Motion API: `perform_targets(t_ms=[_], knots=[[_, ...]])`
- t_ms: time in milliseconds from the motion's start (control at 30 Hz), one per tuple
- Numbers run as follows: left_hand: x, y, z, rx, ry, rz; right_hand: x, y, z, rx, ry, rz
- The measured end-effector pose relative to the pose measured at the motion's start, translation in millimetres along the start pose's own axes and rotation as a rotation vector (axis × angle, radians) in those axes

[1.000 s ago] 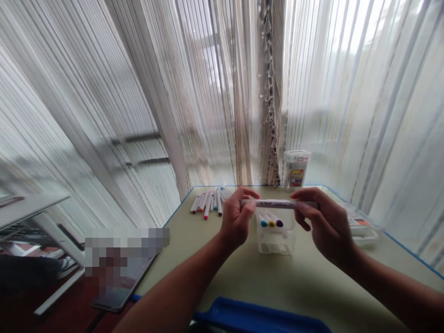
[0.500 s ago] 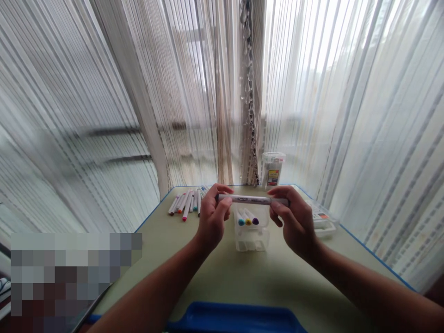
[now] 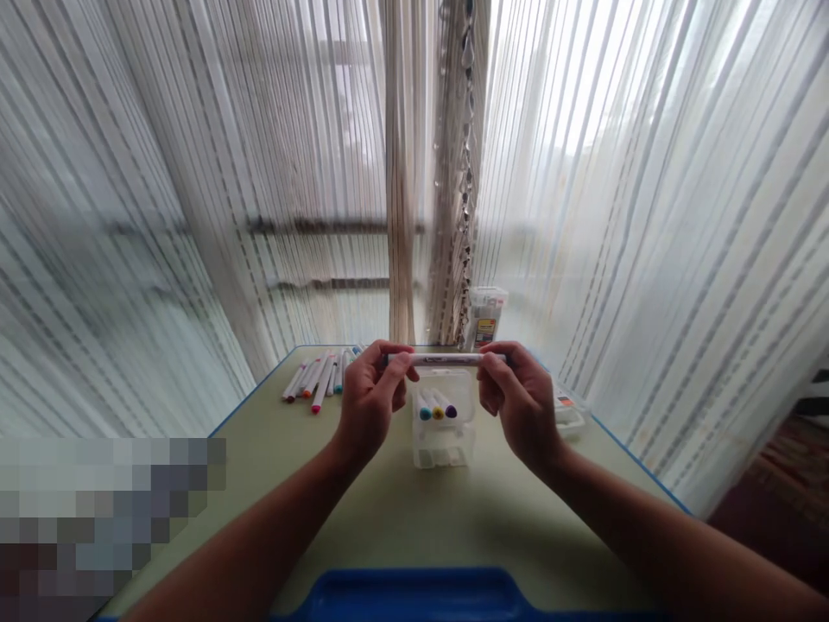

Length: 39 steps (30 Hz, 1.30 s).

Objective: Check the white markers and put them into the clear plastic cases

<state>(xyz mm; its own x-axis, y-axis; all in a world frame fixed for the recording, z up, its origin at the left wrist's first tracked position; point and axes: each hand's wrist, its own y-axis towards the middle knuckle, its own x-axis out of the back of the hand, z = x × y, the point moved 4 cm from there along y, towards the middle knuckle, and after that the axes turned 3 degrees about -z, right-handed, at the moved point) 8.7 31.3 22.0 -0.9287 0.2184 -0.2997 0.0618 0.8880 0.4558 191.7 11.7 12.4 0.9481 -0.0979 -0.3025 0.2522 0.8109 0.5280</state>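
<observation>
Above the clear marker case (image 3: 443, 458), my left hand (image 3: 368, 402) and right hand (image 3: 523, 402) pinch closed on a white, apparently capped marker's ends.

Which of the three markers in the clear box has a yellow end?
The middle marker. Its end is yellow; the teal-ended marker lies to its left and the purple-ended marker to its right.

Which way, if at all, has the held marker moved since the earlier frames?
Yes: the held marker now sits slightly higher in view, judged against the clear box.
</observation>
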Motion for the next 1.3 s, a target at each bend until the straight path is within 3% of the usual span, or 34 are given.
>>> perform_targets(t_ms=[333,833,1300], knots=[[2.4,2,2,0.007,-0.044,-0.078,3,3,-4,0.019,0.071,-0.056],[-1.4,-2,1,-0.026,-0.028,-0.027,3,3,-2,0.023,0.048,-0.071],[1.0,1,-1,-0.063,0.049,-0.025,-3,-2,6,0.174,-0.052,0.003]])
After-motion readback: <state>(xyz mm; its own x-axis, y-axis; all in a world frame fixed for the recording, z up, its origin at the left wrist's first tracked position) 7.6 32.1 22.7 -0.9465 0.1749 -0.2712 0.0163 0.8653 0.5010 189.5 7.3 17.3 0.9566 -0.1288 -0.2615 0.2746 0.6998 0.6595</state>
